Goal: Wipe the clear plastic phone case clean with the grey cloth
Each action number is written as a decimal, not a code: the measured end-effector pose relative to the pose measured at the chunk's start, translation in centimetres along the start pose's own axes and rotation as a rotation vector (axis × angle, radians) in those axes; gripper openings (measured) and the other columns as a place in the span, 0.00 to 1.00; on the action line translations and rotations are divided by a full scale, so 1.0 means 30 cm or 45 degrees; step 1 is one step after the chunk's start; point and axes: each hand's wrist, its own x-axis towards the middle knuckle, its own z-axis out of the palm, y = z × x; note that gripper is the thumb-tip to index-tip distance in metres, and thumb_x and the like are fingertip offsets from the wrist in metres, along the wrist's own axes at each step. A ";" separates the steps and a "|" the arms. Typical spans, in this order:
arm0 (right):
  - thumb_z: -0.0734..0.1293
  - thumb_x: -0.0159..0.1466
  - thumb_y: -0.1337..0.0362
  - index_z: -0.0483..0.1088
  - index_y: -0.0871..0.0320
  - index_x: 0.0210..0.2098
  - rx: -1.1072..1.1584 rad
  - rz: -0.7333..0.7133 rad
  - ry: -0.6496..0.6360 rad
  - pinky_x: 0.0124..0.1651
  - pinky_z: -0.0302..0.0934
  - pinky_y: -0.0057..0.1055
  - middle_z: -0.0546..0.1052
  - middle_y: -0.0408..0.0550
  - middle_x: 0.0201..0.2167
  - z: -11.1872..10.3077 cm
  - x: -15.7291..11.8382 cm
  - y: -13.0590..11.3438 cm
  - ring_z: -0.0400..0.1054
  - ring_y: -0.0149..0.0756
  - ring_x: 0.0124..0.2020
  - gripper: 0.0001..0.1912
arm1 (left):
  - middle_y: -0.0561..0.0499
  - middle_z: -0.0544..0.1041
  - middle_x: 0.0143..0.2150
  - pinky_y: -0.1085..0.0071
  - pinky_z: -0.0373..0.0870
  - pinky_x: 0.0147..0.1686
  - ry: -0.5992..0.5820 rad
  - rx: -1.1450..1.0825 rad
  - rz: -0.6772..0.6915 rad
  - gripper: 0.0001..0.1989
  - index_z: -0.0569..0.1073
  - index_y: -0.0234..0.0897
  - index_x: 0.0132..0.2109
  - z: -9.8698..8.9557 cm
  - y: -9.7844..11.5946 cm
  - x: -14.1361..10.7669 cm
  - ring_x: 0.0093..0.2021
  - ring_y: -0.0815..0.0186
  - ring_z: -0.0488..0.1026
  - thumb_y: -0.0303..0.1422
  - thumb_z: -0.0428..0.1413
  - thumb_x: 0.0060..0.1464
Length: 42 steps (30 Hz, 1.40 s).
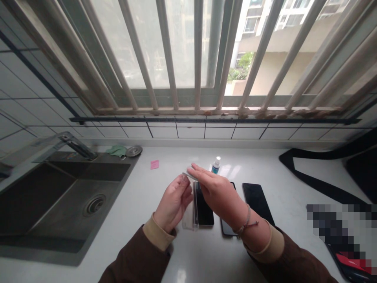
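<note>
My left hand [175, 202] is closed, its fingertips pinching the edge of a thin flat piece [185, 174] whose kind I cannot make out. My right hand [216, 192] stretches its fingers out flat over that piece, close to the left fingertips; its thumb is hidden. Below the hands a clear phone case [191, 225] lies beside a black phone [205, 214]. A second dark phone [228, 228] is partly covered by my right hand and wrist. Farther right lies another black phone [256, 198]. Just beyond my right hand stands a small spray bottle [216, 166] with a white cap.
A sink [118, 184] with a faucet [78, 145] is at the left. Behind it rest a green cloth [116, 151] and a metal drain strainer [134, 151]. A pink sticky note [154, 164] lies on the white counter [141, 239]. A black strap [287, 159] stretches along the right side.
</note>
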 end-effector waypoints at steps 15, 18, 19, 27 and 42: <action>0.63 0.70 0.73 0.79 0.54 0.60 0.327 0.290 -0.312 0.57 0.73 0.37 0.85 0.51 0.51 0.019 -0.002 -0.015 0.82 0.42 0.51 0.24 | 0.46 0.82 0.46 0.59 0.78 0.57 0.541 -0.400 0.403 0.04 0.76 0.35 0.42 -0.071 0.052 0.068 0.48 0.65 0.81 0.23 0.58 0.66; 0.63 0.68 0.72 0.82 0.54 0.56 0.410 0.467 -0.381 0.59 0.72 0.38 0.85 0.51 0.52 0.019 0.002 0.000 0.81 0.43 0.52 0.23 | 0.44 0.82 0.45 0.54 0.74 0.62 0.628 -0.407 0.482 0.05 0.74 0.35 0.42 -0.083 0.072 0.076 0.48 0.65 0.82 0.23 0.55 0.68; 0.62 0.68 0.72 0.82 0.53 0.56 0.462 0.529 -0.390 0.58 0.72 0.38 0.85 0.51 0.52 0.026 0.002 0.008 0.81 0.43 0.52 0.23 | 0.44 0.82 0.45 0.54 0.74 0.63 0.654 -0.396 0.515 0.05 0.73 0.35 0.42 -0.084 0.076 0.078 0.49 0.65 0.82 0.23 0.54 0.68; 0.61 0.67 0.69 0.82 0.53 0.56 0.920 0.798 -0.357 0.45 0.76 0.33 0.86 0.47 0.41 0.100 -0.016 0.037 0.80 0.38 0.39 0.23 | 0.46 0.81 0.56 0.47 0.67 0.66 0.290 -0.135 0.613 0.13 0.68 0.50 0.57 -0.026 0.037 0.035 0.62 0.58 0.77 0.37 0.60 0.68; 0.67 0.67 0.66 0.80 0.62 0.42 1.672 1.164 -0.395 0.42 0.74 0.29 0.82 0.48 0.32 0.121 -0.015 -0.042 0.76 0.32 0.32 0.10 | 0.47 0.73 0.49 0.64 0.69 0.63 0.230 0.166 0.849 0.36 0.72 0.43 0.65 -0.012 0.009 -0.006 0.52 0.61 0.73 0.40 0.73 0.52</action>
